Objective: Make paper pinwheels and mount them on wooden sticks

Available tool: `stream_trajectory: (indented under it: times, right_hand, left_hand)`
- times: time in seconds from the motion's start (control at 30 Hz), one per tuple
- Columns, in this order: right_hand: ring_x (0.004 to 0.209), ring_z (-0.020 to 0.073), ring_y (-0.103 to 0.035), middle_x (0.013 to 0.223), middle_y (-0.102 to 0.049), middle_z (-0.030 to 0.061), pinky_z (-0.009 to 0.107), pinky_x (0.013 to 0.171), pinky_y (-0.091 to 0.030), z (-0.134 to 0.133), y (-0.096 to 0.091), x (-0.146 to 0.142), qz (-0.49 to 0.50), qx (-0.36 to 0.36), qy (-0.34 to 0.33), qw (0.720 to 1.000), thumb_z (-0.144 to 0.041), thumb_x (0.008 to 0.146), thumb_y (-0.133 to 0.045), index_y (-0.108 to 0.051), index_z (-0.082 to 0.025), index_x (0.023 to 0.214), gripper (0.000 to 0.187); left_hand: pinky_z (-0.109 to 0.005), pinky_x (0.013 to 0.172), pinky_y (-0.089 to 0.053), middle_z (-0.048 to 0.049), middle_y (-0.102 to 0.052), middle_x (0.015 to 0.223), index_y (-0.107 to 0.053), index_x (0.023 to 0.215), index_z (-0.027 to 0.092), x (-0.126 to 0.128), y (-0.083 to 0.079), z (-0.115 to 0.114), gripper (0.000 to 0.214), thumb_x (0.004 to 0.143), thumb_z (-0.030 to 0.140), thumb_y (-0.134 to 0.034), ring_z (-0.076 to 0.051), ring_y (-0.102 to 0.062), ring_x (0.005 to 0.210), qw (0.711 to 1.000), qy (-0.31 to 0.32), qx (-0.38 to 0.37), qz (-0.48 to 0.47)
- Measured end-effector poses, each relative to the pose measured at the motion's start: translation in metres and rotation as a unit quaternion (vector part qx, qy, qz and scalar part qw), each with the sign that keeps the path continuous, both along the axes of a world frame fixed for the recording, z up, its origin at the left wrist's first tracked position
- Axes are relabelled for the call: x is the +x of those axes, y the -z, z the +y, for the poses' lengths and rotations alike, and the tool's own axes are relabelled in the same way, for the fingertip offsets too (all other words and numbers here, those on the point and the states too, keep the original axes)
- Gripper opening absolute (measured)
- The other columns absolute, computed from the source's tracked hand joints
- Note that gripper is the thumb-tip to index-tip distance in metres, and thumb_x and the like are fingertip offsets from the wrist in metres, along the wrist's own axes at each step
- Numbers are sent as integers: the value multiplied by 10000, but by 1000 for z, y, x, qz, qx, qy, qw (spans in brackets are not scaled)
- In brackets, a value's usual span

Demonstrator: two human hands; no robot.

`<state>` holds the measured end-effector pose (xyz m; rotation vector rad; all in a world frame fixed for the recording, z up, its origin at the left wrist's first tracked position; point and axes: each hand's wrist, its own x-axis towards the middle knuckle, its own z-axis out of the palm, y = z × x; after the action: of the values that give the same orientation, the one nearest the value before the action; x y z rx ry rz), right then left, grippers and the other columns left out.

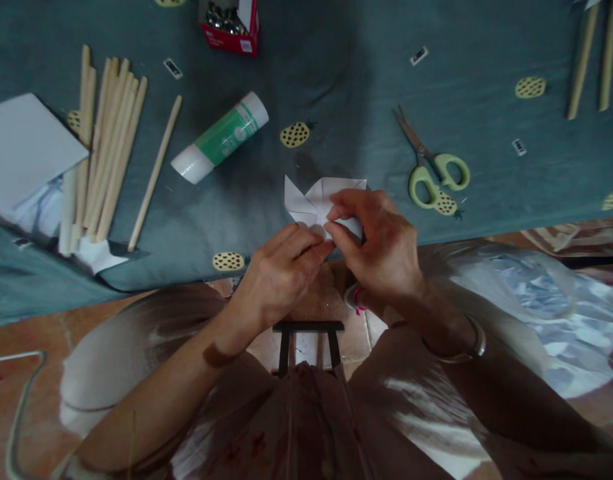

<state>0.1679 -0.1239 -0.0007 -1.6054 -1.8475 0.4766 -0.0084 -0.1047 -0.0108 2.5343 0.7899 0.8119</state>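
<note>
A folded white paper pinwheel (306, 200) with pointed flaps lies at the table's near edge, under both hands. My left hand (291, 263) grips its lower left side, fingers pressed together on the paper. From the right, my right hand (381, 233) pinches the paper near its middle with thumb and forefinger, the fingertips of both hands almost meeting. Whatever may be between those fingertips is too small to make out. A glue stick (221, 137) with a green label lies to the upper left, and green-handled scissors (431, 163) lie partly open to the upper right.
Several wooden sticks (111, 147) lie at the left beside white paper sheets (31, 153). A red box (230, 30) of shiny metal pieces stands at the back. Two more sticks (584, 63) are at the far right. The green tablecloth (346, 100) ends just before my lap.
</note>
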Motion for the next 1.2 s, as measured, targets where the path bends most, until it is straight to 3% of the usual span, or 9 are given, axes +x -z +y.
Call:
stream_trajectory:
  times: [0.2, 0.37, 0.57, 0.77, 0.9, 1.07, 1.2]
  right_hand:
    - [898, 204, -646, 922, -732, 67, 332, 826, -550, -1, 2, 0, -47, 65, -52, 995, -103, 930, -533, -593, -177, 1144, 234]
    - [894, 212, -634, 878, -730, 47, 328, 817, -556, -1, 7, 1, -82, 99, -73, 989, -77, 919, -516, -594, -187, 1178, 291]
    - [896, 215, -623, 887, -730, 75, 329, 827, -558, -3, 13, 4, -102, 142, -109, 979, -85, 938, -502, -585, -120, 1241, 316]
    - [946, 213, -645, 954, -735, 45, 376, 852, -550, -12, 15, 3, -112, 119, -97, 982, -116, 973, -455, -557, -198, 1305, 357]
    - [1004, 239, -645, 1012, -739, 86, 402, 882, -536, -21, 19, 0, -117, 116, -93, 982, -89, 963, -467, -526, -157, 1341, 389]
    - [1074, 244, -639, 1066, -731, 102, 412, 896, -541, -24, 20, -1, -81, 102, -83, 988, -88, 958, -479, -542, -168, 1343, 398]
    - [1076, 219, -651, 1079, -735, 82, 400, 928, -551, -20, 12, 3, -17, 46, -64, 997, -102, 954, -458, -602, -207, 1271, 364]
  left_hand:
    - [-300, 736, -596, -62, -700, 918, -666, 994, 141, -1, -1, 0, 106, 938, 134, -576, -173, -656, 860, 1000, 1, 6, 5]
    - [-286, 711, -593, -63, -700, 894, -665, 993, 140, -1, 0, 0, 106, 932, 123, -581, -173, -657, 847, 1000, 2, 8, 6]
    - [-300, 722, -588, -65, -700, 902, -669, 997, 148, -1, 1, 0, 115, 942, 138, -569, -179, -657, 861, 1000, 2, -8, 8]
    - [-289, 714, -592, -69, -705, 921, -668, 986, 140, -1, 0, 0, 114, 948, 145, -561, -171, -655, 849, 1000, 2, -5, 13]
    - [-281, 738, -592, -65, -702, 943, -665, 1008, 135, -1, -2, 0, 126, 945, 132, -556, -168, -657, 861, 1000, 2, -5, 19]
    - [-288, 738, -595, -66, -702, 916, -668, 989, 126, 0, -1, 1, 106, 929, 134, -581, -174, -657, 846, 1000, 5, 0, 5]
    - [-293, 721, -596, -65, -704, 910, -670, 994, 138, 0, -1, 1, 112, 936, 136, -575, -170, -661, 844, 1000, -3, 0, 4]
